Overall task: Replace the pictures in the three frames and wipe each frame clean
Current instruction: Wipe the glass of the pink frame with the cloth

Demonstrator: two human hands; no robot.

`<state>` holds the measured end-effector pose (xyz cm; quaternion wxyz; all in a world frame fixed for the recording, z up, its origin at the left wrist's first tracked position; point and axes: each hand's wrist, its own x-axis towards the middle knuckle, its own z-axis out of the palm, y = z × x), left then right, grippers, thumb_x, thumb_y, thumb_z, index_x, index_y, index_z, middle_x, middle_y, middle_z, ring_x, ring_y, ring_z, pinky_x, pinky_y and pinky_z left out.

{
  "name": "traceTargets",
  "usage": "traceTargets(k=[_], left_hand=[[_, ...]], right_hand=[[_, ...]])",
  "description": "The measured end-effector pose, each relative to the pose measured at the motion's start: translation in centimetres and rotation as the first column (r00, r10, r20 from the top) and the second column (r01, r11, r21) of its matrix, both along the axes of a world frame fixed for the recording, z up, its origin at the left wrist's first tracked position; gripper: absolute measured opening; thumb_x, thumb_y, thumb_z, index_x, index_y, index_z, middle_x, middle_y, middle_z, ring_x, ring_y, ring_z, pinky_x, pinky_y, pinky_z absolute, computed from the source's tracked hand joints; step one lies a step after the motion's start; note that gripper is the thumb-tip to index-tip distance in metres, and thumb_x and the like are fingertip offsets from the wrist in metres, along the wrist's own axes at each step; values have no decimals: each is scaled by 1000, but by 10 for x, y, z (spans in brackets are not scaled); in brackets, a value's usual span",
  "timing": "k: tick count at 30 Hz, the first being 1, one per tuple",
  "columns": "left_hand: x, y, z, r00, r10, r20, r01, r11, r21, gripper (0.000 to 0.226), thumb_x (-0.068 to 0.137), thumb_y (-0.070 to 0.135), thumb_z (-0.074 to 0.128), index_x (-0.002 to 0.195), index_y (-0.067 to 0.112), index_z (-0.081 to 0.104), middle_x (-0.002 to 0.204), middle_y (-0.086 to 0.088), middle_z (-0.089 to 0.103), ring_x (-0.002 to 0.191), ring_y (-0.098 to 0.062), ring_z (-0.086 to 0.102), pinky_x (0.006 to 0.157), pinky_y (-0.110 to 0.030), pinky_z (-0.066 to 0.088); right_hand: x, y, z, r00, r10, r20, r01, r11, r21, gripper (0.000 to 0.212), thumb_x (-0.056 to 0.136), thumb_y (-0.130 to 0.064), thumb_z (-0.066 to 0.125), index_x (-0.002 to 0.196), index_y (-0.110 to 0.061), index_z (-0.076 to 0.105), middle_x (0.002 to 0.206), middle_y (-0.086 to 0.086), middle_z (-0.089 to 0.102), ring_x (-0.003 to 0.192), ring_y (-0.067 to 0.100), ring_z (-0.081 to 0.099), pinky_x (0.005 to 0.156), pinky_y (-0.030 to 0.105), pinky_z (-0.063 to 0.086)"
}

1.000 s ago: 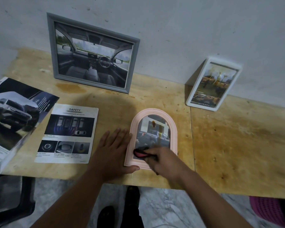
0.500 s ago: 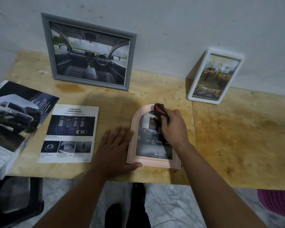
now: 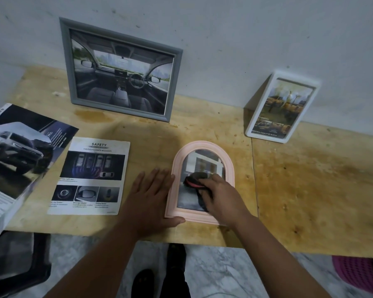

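Pink arched frame [image 3: 202, 218] lies flat near table [image 3: 310, 190] front edge, mid; its picture partly hidden by right hand [image 3: 222, 196], fingers curled round dark cloth w/ red trim [image 3: 195, 179] on the glass; left hand [image 3: 151, 198] flat, fingers straight, thumb vs frame's lower-left corner; grey frame [image 3: 121, 69] & white frame [image 3: 282, 108] lean at back edge; brochure [image 3: 15, 160] cut off at left edge.
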<state>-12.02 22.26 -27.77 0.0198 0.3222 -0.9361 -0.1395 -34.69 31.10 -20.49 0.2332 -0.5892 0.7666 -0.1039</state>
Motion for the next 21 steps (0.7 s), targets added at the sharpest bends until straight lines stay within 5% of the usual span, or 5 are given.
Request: traceTargets(k=[2, 7, 14, 21], left_hand=[[0, 0, 0, 1000, 4, -8, -4, 1000, 0, 121, 75, 97, 40, 163, 15, 31, 171, -9, 23, 161, -29, 13, 125, -62, 20], [0, 0, 0, 1000, 7, -25, -7, 1000, -15, 120, 74, 96, 42, 162, 15, 32, 171, -10, 24, 160, -30, 15, 124, -63, 21], [0, 0, -1, 1000, -3, -16, 3, 1000, -22, 119, 77, 97, 38, 164, 16, 28, 172, -9, 21, 160, -29, 14, 125, -61, 18], [0, 0, -4, 999, -10, -40, 10, 1000, -21, 117, 78, 97, 34, 162, 15, 34, 170, -10, 27, 160, -30, 18, 123, -63, 23]], right_hand=[[-11, -5, 7, 998, -23, 63, 23, 1000, -3, 37, 98, -25, 57, 133, -35, 65, 109, -4, 63, 93, 21, 63, 75, 38, 54], [-31, -43, 4, 989, -134, -70, 112, 959, -260, 44, 92, -10, 61, 134, -22, 66, 117, 3, 70, 105, 29, 60, 87, 42, 52], [-9, -26, -41, 984, 5, -179, -62, 946, -319, 47, 79, 4, 69, 123, -10, 73, 128, 9, 71, 120, 27, 66, 110, 46, 44], [3, 19, -43, 992, 93, -87, -120, 911, -395, 44, 82, 1, 59, 122, -13, 71, 118, 2, 73, 109, 19, 64, 101, 40, 49]])
